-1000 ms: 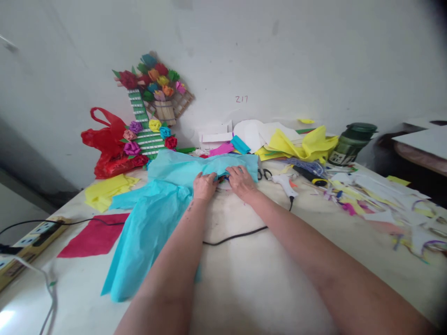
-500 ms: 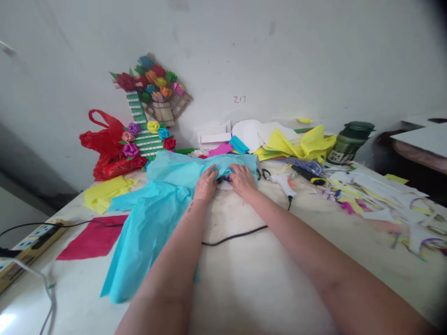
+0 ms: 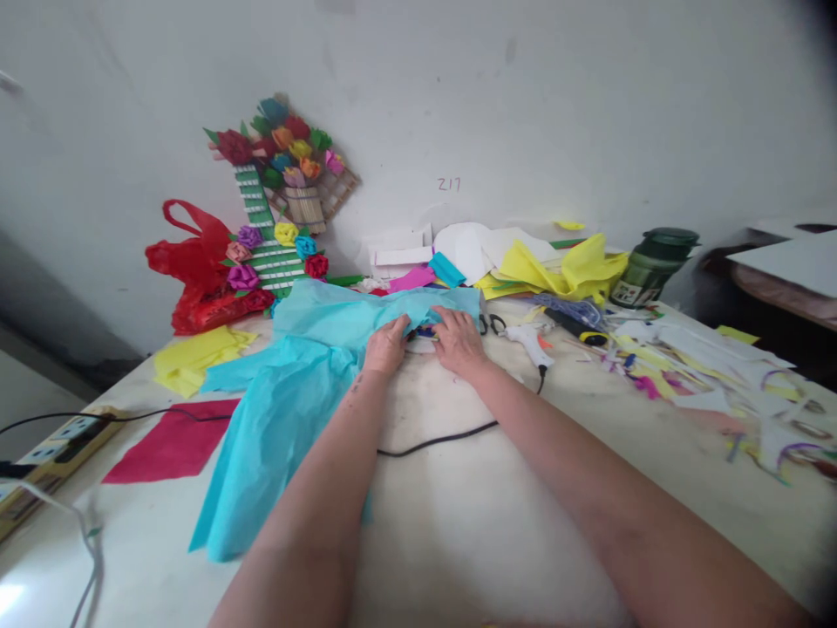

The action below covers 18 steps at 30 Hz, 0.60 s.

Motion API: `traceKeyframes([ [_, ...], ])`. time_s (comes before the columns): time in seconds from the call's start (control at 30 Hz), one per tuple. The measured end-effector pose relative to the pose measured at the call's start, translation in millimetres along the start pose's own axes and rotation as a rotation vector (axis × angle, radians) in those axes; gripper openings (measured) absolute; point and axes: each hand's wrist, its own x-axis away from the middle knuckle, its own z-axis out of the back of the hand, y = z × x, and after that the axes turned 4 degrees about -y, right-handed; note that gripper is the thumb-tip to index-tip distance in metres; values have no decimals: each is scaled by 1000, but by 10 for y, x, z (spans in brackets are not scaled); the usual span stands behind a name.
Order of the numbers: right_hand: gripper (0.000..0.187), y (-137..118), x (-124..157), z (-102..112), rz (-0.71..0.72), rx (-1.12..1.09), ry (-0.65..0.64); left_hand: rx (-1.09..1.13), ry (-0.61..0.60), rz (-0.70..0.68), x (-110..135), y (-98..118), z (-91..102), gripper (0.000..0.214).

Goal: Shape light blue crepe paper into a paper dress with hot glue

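Note:
A large sheet of light blue crepe paper is spread over the back of the table and hangs towards me on the left. My left hand is closed at its near edge, fingers bent in on the paper. Close beside it on the right, my right hand also has bent fingers on that edge. In the gap between the hands, several small dark and coloured items peep out from under the paper; their kind is unclear. My fingertips are partly hidden.
Right of my hands lie scissors, a white glue gun with a black cord, and a cutter. Paper scraps and a green bottle are farther right. On the left are red paper, a power strip and a paper-flower craft.
My right hand has shifted slightly to the right, widening the gap between the hands. My left hand stays nearly in place on the blue paper.

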Motion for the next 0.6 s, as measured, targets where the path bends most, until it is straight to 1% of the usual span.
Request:
traceKeyframes([
  [0.1,19,47,-3,8,-11,-4,-8,5,7,-21,-1,-9,-14,40],
  [0.23,14,87,-65,-26,-16,34,-51,1,70,-129,-6,-27,-39,40],
  [0.4,19,32,-103,-44,29,114,-48,1,141,-250,-28,-42,-44,36],
  [0.5,21,-19,-88,-65,47,152,-26,32,140,-292,-37,-49,-54,35],
  [0.6,23,-31,-77,-103,46,147,-8,63,120,-301,-30,-52,-69,38],
])
